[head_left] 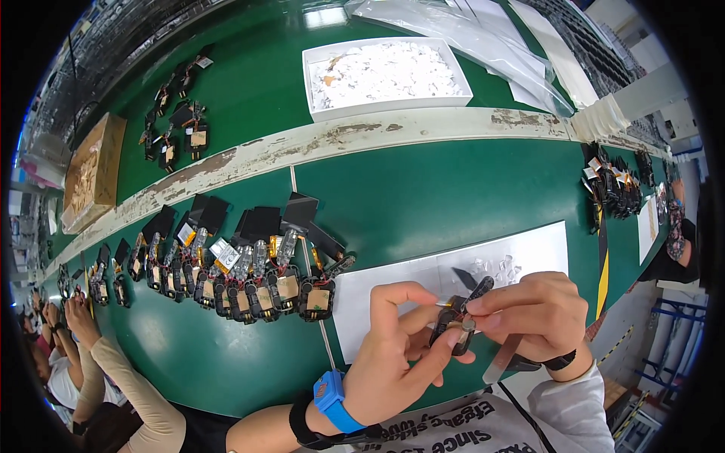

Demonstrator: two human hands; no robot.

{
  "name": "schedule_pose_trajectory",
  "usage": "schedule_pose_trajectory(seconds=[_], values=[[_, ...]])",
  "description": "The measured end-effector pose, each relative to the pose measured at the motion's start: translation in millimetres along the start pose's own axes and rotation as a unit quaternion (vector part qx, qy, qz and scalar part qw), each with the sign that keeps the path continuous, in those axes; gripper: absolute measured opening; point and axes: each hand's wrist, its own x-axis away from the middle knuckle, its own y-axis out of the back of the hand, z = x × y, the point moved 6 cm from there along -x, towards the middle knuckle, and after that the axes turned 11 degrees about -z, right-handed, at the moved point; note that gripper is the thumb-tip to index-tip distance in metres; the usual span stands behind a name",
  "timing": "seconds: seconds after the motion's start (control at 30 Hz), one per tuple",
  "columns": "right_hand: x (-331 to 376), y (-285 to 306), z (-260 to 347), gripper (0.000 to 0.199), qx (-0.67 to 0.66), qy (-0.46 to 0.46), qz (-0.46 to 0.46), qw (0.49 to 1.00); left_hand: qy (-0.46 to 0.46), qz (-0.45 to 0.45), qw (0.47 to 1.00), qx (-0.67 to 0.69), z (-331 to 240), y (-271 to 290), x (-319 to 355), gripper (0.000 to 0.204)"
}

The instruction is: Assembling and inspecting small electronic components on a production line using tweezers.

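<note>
Over the white sheet, both hands hold a small black electronic unit with a narrow arm sticking up from it. My left hand, with a blue watch above a black wristband, grips the unit between thumb and fingers. The thumb and fingertips of my right hand are closed on its upper right side. A small round silver part shows by those fingertips; what fixes it there is hidden. Below the right hand a translucent strip juts out, and I cannot tell whether that hand holds it.
Several similar units with black flaps stand in a row at left. Small clear pieces lie on the sheet. Beyond a worn ledge are a white box of white scraps and a cardboard box. Other people work at far left and right.
</note>
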Motion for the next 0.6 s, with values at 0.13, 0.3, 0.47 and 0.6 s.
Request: schedule_pose_trajectory(seconds=[0.13,0.3,0.47,0.6], values=[[-1.4,-0.8,1.7,0.021,0.011,-0.010,-0.015,1.000,0.017,-0.016,0.999,-0.034,-2.4,3.0,0.1,0.034],[-0.5,-0.2,4.2,0.024,0.041,-0.007,-0.010,0.999,0.004,-0.026,0.999,-0.036,-2.2,3.2,1.0,0.032],[-2.2,-3.0,7.1,0.025,0.057,0.026,-0.009,0.998,0.002,-0.041,0.999,-0.031,-1.5,4.6,1.2,0.030],[-2.2,-4.2,8.1,0.025,0.074,0.032,-0.018,0.997,-0.007,-0.040,0.999,-0.030,-0.3,4.0,0.8,0.029]])
